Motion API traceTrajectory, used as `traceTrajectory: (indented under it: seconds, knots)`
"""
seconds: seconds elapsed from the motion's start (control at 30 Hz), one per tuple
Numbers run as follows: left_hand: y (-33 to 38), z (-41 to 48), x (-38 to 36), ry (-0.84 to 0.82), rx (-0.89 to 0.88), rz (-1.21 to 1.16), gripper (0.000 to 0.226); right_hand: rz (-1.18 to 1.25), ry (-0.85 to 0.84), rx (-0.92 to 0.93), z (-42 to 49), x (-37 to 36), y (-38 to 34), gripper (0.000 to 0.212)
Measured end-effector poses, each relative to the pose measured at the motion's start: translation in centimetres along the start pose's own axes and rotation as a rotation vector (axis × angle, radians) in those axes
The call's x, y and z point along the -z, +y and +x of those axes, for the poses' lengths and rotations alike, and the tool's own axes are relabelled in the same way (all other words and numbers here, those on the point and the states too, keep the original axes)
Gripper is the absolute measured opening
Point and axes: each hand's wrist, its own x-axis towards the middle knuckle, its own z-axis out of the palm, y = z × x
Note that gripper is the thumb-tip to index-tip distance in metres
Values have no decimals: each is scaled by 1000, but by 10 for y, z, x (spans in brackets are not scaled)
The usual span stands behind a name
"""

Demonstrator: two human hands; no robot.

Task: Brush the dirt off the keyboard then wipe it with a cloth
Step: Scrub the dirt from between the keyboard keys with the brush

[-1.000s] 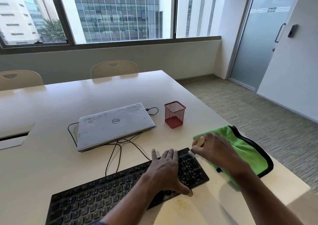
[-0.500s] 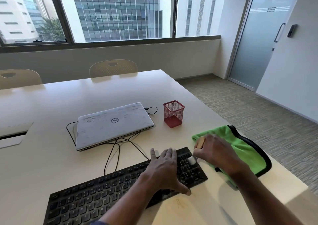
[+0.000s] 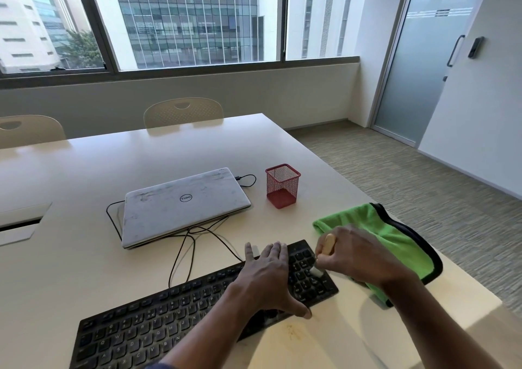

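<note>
Keyboard (image 3: 158, 320): black, full-size, lying flat on the table (image 3: 70, 255) near its front edge, set at a slant with the number-pad end farther from the person.

Brush (image 3: 328, 244): pale wooden handle, light bristles. The bristle end rests on the number-pad keys at the keyboard's right end. The handle rises up and away from the person.

Right hand (image 3: 356, 255): fingers curled round the brush handle in a firm hold; only the top of the handle and the bristle tip show past the hand.

Left hand (image 3: 265, 278): laid palm-down on the keys just left of the number pad, fingers straight and close together, thumb reaching down to the keyboard's near edge. It grasps nothing.

Cloth (image 3: 395, 236): green with black edging, lying crumpled on the table just right of the keyboard, partly hidden behind the right hand and wrist. It reaches close to the table's right edge.

Yellowish marks (image 3: 291, 332) show on the table just in front of the keyboard's right end.

Beyond the keyboard: a closed silver laptop (image 3: 183, 205), with black cables (image 3: 180, 250) trailing from it toward the keyboard. A red mesh pen holder (image 3: 282, 186) stands upright to the laptop's right, apart from it.

Two pale chairs (image 3: 183, 111) stand at the table's far side, below a wide window.
</note>
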Motion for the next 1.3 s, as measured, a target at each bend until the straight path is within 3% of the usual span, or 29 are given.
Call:
traceTrajectory:
  seconds: [0.13,0.27,0.4,0.57,0.63,0.73,0.8,1.0,1.3]
  knots:
    - [1,0,0,-3,3,-6,144,-120,87,-115,1,0,8,10]
    - [1,1,-1,4,1,-2,144,78,-58,-25,-6,2,7,11]
    - [1,0,-1,4,4,-4,145,3,-18,-56,-6,-2,16,15]
    - [1,0,-1,13,4,8,145,43,-109,-37,-6,-1,17,22]
    - [1,0,-1,15,3,10,146,-4,-33,-68,-2,-2,16,19]
    - [1,-2,-2,19,23,20,146,38,215,-129,11,-1,8,10]
    - [2,-3,-3,22,40,23,146,96,244,-93,22,-6,8,14]
    - [1,-5,-3,31,47,11,147,84,-57,-80,29,-5,25,14]
    - [2,-4,-4,25,52,10,148,65,-236,-161,-13,5,33,20]
